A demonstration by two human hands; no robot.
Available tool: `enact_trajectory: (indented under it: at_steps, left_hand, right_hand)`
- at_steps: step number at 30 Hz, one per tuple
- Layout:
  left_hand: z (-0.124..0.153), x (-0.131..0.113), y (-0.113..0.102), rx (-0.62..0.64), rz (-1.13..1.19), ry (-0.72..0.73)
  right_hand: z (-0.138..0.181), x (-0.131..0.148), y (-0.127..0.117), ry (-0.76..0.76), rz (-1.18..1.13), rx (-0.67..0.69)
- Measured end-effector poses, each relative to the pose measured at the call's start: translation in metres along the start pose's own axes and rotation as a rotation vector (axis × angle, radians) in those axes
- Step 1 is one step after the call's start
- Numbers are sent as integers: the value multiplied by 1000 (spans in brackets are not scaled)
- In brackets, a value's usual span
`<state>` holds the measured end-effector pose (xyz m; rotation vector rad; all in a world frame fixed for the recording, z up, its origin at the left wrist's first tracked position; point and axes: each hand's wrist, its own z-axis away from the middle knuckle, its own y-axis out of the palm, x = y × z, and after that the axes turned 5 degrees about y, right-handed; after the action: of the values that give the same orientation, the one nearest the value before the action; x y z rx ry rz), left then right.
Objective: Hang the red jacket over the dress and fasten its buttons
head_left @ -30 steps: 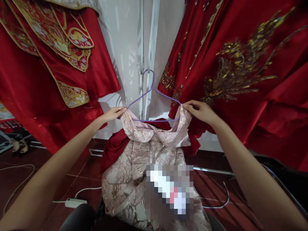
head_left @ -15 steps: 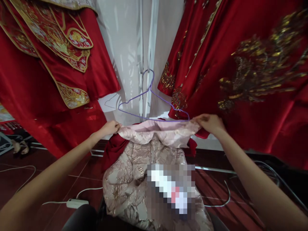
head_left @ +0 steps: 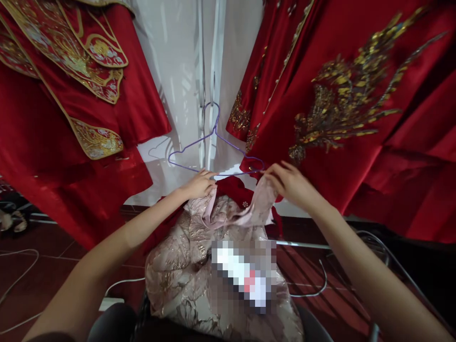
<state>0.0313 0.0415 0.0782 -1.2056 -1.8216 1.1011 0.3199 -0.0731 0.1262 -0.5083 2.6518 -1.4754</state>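
Note:
A pale pink brocade garment [head_left: 178, 285] with a metallic sheen lies over my lap. Its thin upper edge sags in a curve between my two hands. My left hand [head_left: 200, 185] is closed on the fabric at the left side, close to the lower bar of a purple wire hanger [head_left: 188, 145]. On the other side, my right hand [head_left: 290, 185] pinches the raised right end of the same fabric, just past the hanger's right corner. The hanger hangs from a white upright with no garment on it. Dark red cloth [head_left: 231, 187] shows behind the pink edge.
Red embroidered gowns hang at the left [head_left: 138, 95] and right [head_left: 359, 156], close to my hands. A blurred-out patch [head_left: 244, 275] covers something on the pink garment. White cables [head_left: 124, 281] and a power strip [head_left: 111, 304] lie on the dark red tiled floor.
My left hand has moved right, towards the middle, and my right hand slightly left. The garment's upper edge, stretched wide before, now droops between them. The view has shifted a little.

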Motion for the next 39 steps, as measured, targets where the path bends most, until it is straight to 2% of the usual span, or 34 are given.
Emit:
enact_trajectory:
  at_steps: [3,5,8,19,25,29,33,34,36,39]
  left_hand:
    - [7,-3,-7,-1,92,1]
    - [12,-8,-15,-1,143,11]
    - [17,-16,-25,-9,199,29]
    - [21,-17,-23,-45,306,-15]
    - [10,-34,-27,-104,428,-28]
    - [3,-42,-32,-110,524,-38]
    - [10,-36,-33,-159,570,-35]
    - [16,-31,-31,-208,554,-58]
    - [33,-16,-24,-360,484,-197]
    - [71,12,-8,-613,351,-583]
  right_hand:
    - [-2,-37,8,121,147,-172]
    - [3,-54,14,166,224,-222]
    - [11,-63,17,199,276,-252]
    - [-3,-48,13,109,164,-290]
    - [-39,-10,3,79,18,-318]
    - [-63,14,18,123,-196,-315]
    - [-71,18,39,248,-314,-283]
    - [-71,18,42,263,-323,-298]
    - [-70,16,43,263,-322,-343]
    - [-70,14,36,225,-299,-385]
